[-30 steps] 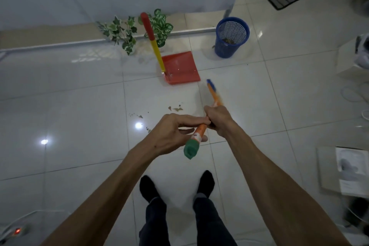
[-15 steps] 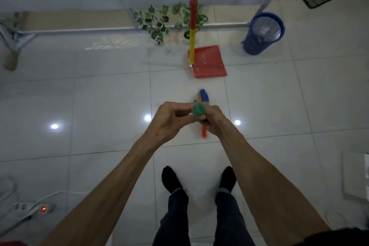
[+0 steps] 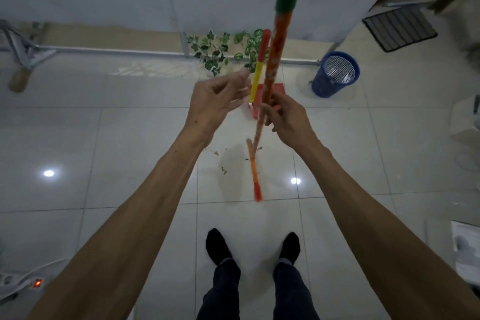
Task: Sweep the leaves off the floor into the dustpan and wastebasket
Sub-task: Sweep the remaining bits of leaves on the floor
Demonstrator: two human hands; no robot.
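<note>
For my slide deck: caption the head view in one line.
Right hand grips the upright broom; left hand open beside it, dustpan ahead.

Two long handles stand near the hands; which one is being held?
The orange broom handle with the green cap, gripped by the right hand. The red-and-yellow dustpan handle stands free behind it.

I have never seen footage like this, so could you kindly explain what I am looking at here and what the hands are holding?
A camera worn on a person's head looks down at their bare arms and socked feet. The right hand has its grip on an orange broom handle with a green cap; the left hand is open beside it. On the tiled floor lie scattered leaf bits. Beyond stand a red dustpan with a red and yellow handle, a blue wastebasket and some leafy plants.
</note>
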